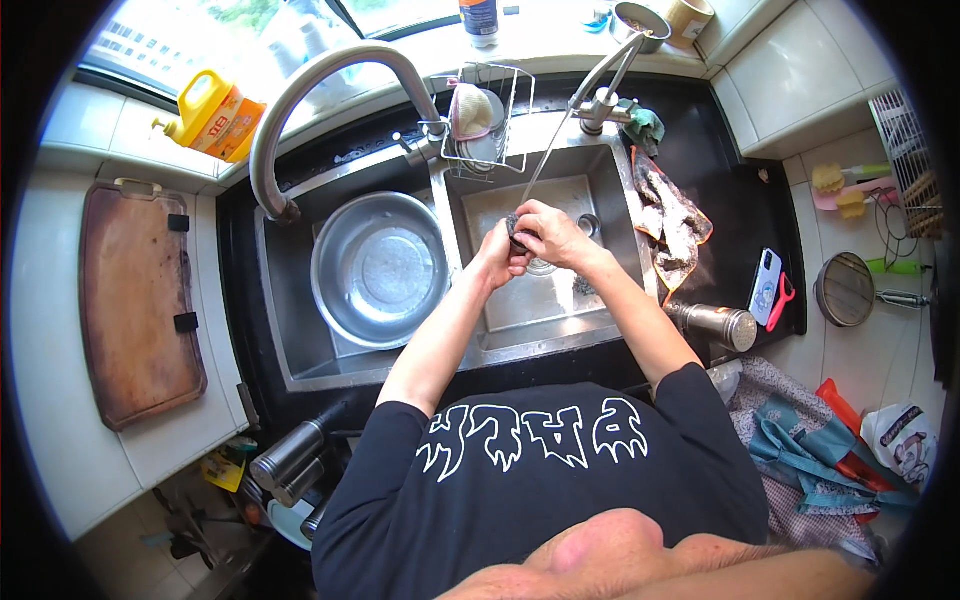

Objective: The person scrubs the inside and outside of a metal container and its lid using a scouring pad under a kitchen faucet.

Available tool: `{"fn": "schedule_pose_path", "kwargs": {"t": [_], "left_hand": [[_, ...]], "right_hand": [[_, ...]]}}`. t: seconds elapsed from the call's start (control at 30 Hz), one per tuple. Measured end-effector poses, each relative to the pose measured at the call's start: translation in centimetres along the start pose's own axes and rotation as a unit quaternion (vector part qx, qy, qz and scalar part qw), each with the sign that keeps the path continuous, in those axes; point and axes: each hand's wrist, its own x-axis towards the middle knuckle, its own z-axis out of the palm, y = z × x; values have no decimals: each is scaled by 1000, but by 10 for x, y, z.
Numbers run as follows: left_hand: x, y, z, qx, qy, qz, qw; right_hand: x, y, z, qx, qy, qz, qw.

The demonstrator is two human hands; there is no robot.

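Observation:
Both hands meet above the right basin [540, 315] of a stainless steel double sink. My left hand [495, 255] grips a small dark object [513, 231], mostly hidden by fingers, so its kind is unclear. Against the same object press the bent fingers of my right hand [556, 236]. A thin stream of water [545, 154] runs from the slim faucet [598, 84] down to the hands. Just right of them in the basin is a small round metal piece [589, 224]. A dark, rough clump [584, 284] lies on the basin floor, partly behind my right forearm.
A large metal bowl [381, 270] fills much of the left basin, with a thick curved faucet [337, 56] arching above. Behind stands a wire rack [517, 112]. A stained cloth [667, 225], metal shaker [716, 328] and phone [765, 281] lie right; a cutting board [139, 300] lies left.

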Motion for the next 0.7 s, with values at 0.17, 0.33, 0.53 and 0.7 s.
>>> {"fn": "schedule_pose_path", "kwargs": {"t": [0.17,0.33,0.53,0.7], "left_hand": [[-8,5,4,38,8,9,999],[-2,-5,14,91,93,81,988],[5,-13,11,142,181,220,948],[8,-22,10,294,272,324,857]], "right_hand": [[10,-1,4,-27,21,59,998],[18,8,12,-18,54,147,987],[7,4,29,-32,137,218,966],[-6,9,28,26,100,286,953]]}}
